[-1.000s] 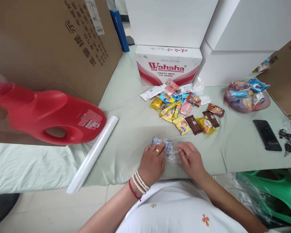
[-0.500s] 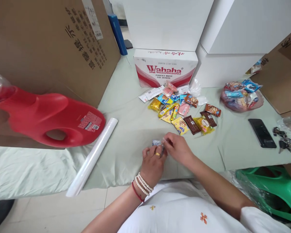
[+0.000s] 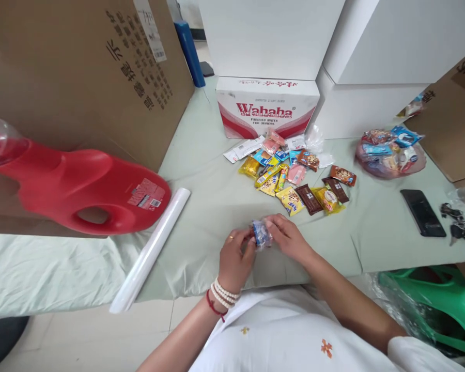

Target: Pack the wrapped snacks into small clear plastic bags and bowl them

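Blue wrapped packet, its clear film crinkled around it, sits between the wearer's two hands, just in from the near edge of the table, around the middle of that edge; from my end of the head camera I cannot tell whether it touches the cloth. I see the left hand, with pale beads and a red cord at its wrist, closed to a narrow pinch on the packet's left end, thumb and fingers curled in. I find the right hand gripping the right end, thumb and index finger together on the film. Just beyond the hands, toward the far edge, I make out a loose heap of snack packets in yellow, brown, pink, blue and white, reaching back to a Wahaha box with a white box behind it. Toward the right end I have a pinkish bowl full of more wrapped snacks, then a dark phone and a bunch of keys nearer the near right corner. To the left I see a roll of film poking past the near edge, a red bottle just beside it, and a brown carton behind the bottle.
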Available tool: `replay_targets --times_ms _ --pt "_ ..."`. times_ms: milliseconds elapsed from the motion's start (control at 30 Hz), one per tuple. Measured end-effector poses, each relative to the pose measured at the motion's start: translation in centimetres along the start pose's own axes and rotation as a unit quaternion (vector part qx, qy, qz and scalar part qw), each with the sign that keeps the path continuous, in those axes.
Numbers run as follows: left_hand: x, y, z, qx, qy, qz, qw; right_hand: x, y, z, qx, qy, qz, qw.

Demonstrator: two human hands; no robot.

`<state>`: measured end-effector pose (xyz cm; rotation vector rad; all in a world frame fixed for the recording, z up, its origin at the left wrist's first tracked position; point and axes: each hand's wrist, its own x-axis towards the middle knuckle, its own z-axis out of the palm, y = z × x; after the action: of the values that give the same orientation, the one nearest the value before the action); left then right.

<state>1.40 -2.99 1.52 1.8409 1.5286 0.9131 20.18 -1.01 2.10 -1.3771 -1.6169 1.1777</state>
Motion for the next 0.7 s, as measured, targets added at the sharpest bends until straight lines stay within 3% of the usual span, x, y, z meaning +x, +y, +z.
replay_targets --times_ms 100,200,400,500,567,600,667,700 --pt "-0.3 2.0 0.6 0.007 0.037 0.089 0.995 -1.6 -0.9 -0.7 0.026 -0.023 -0.025 0.999" --pt "-0.4 2.4 1.1 -0.046 -0.014 0.17 0.984 -2.9 -0.7 -1.1 0.034 -0.042 -0.027 0.998" --pt "1.1 0.6 2.3 -0.2 -0.143 0.103 0.964 -4.4 2.0 -0.6 0.083 -0.019 0.01 0.996" --pt "0.9 0.7 1.5 -0.181 -0.142 0.086 0.969 -4.8 2.7 -2.1 0.042 0.052 0.011 0.998" --pt "0.3 -0.1 0.1 -0.122 -0.093 0.078 0.985 -4.6 3.0 -6.3 0.002 0.139 0.004 0.99" --pt "-0.1 -0.9 -0.9 -0.078 -0.064 0.071 0.992 -4.3 3.2 -9.5 -0.019 0.198 0.006 0.98" --pt "-1.2 -3.4 -2.9 0.006 -0.041 0.036 0.998 -2.9 3.5 -18.0 -0.078 0.357 0.026 0.931" --pt "-1.8 -5.0 -3.8 0.034 -0.033 0.02 0.999 -1.8 3.6 -22.7 -0.112 0.438 0.033 0.891"
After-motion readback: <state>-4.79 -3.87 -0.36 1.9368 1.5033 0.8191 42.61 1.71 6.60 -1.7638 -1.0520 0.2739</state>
